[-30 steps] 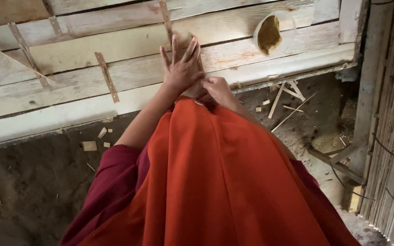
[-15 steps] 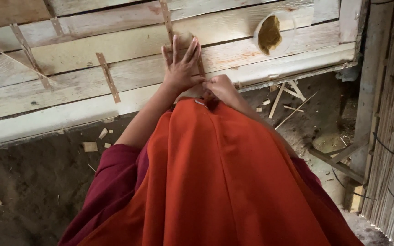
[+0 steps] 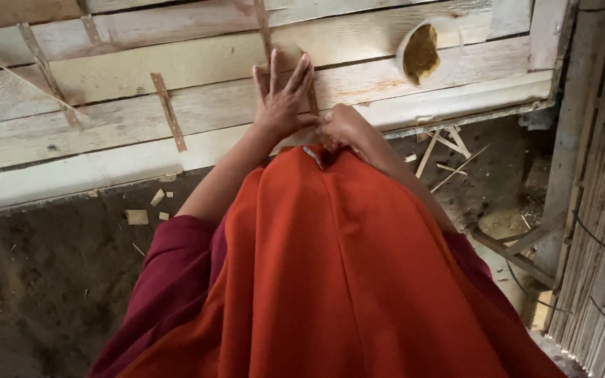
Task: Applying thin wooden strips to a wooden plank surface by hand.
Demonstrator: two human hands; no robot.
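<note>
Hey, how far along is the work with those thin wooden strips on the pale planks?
Done, it seems: several thin brown wooden strips already lie across the pale weathered planks. In hand: the left hand lies flat with spread fingers on an upright strip, the right hand beside it. Left: loose pale sticks lie on the dirt, and a round bowl of brownish paste is still partly full.

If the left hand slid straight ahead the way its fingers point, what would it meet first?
The left hand lies flat on the pale wooden planks, fingers pointing up them. Straight ahead is mostly bare plank beside the thin vertical strip, which it might brush; depth is unclear.
</note>
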